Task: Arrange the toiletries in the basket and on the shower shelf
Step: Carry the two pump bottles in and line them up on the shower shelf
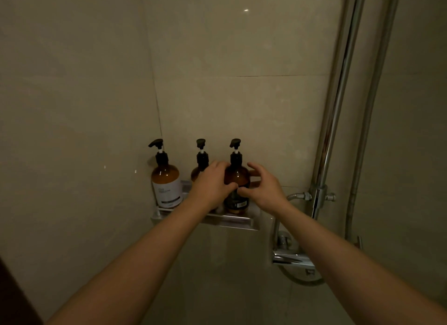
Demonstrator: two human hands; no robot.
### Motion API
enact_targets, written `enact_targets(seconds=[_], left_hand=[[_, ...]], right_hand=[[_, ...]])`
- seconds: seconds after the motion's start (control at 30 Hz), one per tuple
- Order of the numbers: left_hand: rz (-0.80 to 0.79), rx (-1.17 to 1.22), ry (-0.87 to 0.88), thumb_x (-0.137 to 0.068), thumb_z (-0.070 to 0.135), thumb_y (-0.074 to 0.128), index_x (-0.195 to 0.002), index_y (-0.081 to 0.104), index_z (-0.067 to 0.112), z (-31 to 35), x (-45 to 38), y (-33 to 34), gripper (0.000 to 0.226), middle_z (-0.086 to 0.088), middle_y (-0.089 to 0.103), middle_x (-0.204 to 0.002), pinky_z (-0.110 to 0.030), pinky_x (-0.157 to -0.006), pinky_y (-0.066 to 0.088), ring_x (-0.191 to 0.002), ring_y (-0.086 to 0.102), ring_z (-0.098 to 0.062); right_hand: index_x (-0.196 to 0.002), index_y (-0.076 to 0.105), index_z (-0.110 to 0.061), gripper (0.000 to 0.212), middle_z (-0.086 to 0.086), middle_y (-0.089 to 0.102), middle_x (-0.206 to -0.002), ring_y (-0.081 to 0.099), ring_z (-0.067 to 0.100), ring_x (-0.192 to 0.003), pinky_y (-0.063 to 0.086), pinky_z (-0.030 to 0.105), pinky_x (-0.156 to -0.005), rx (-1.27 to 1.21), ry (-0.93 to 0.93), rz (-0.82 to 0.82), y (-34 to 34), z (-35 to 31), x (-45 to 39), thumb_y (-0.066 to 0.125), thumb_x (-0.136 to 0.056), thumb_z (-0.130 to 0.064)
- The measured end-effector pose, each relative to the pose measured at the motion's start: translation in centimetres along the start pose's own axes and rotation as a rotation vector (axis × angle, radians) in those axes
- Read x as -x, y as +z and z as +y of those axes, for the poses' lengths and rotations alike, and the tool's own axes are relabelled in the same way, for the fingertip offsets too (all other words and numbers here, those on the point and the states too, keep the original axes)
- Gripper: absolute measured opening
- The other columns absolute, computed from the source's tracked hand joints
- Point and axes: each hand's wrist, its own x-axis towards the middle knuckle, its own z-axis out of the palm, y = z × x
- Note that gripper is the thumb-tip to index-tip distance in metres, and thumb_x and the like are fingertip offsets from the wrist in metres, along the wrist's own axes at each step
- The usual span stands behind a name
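Shower shelf [232, 221]: bottle labels [167, 194] unreadable.

You face glossy, smooth beige wall tiles [242, 46]. The three pump bottles [166, 179] look like translucent amber glass or plastic with matt black pumps; one carries a white paper-like label. The shelf [229, 220] is brushed metal, the shower pipes [338, 106] polished chrome.
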Motion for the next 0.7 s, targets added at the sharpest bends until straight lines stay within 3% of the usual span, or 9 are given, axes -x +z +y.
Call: enact_targets(seconds=[0.1, 0.23, 0.43, 0.57, 0.7], left_hand=[[0.032, -0.013, -0.019, -0.087, 0.038, 0.069, -0.136, 0.051, 0.017, 0.0, -0.4, -0.4, 0.056, -0.003, 0.057, -0.13, -0.028, -0.084, 0.044, -0.108, 0.057, -0.018], [0.085, 0.083, -0.067, -0.088, 0.038, 0.068, -0.139, 0.049, 0.019, 1.1, -1.1, -1.6, 0.058, -0.001, 0.059, -0.131, -0.035, -0.088, 0.052, -0.107, 0.059, -0.016], [0.277, 0.124, 0.03, -0.093, 0.04, 0.06, -0.141, 0.047, 0.027, 3.1, -2.2, -4.2, 0.051, 0.007, 0.058, -0.127, -0.027, -0.087, 0.043, -0.109, 0.053, -0.01], [0.152, 0.014, 0.09, -0.093, 0.031, 0.06, -0.141, 0.05, 0.022, 3.7, -3.6, -5.0, 0.05, -0.002, 0.056, -0.135, -0.036, -0.098, 0.043, -0.121, 0.053, -0.019], [0.021, -0.119, 0.157, -0.092, 0.021, 0.06, -0.143, 0.047, 0.016, 3.5, -3.9, -5.1, 0.053, -0.008, 0.058, -0.135, -0.039, -0.098, 0.045, -0.12, 0.055, -0.024]], right_hand=[[-0.148, 0.037, -0.032, 0.095, -0.005, 0.057, -0.131, 0.063, 0.014, -0.106, 0.058, 0.04, -0.089, 0.0, -0.003, -0.034, -0.2, -0.2, -0.3, 0.089, -0.069, -0.025], [-0.148, 0.037, -0.032, 0.091, -0.006, 0.055, -0.131, 0.062, 0.012, -0.106, 0.057, 0.034, -0.087, -0.006, -0.014, -0.014, 0.0, -0.6, -0.3, 0.087, -0.072, -0.03], [-0.147, 0.037, -0.034, 0.088, -0.005, 0.058, -0.132, 0.063, 0.013, -0.105, 0.056, 0.036, -0.088, 0.021, 0.001, 0.021, 0.1, -0.6, -0.2, 0.084, -0.074, -0.035], [-0.149, 0.035, -0.033, 0.091, -0.003, 0.059, -0.131, 0.063, 0.014, -0.105, 0.055, 0.035, -0.087, 0.043, -0.002, -0.01, -0.1, -1.0, -0.3, 0.084, -0.072, -0.035], [-0.151, 0.032, -0.03, 0.094, 0.002, 0.057, -0.136, 0.062, 0.02, -0.112, 0.054, 0.042, -0.092, 0.088, -0.001, -0.029, 0.0, -1.5, -0.4, 0.083, -0.073, -0.034]])
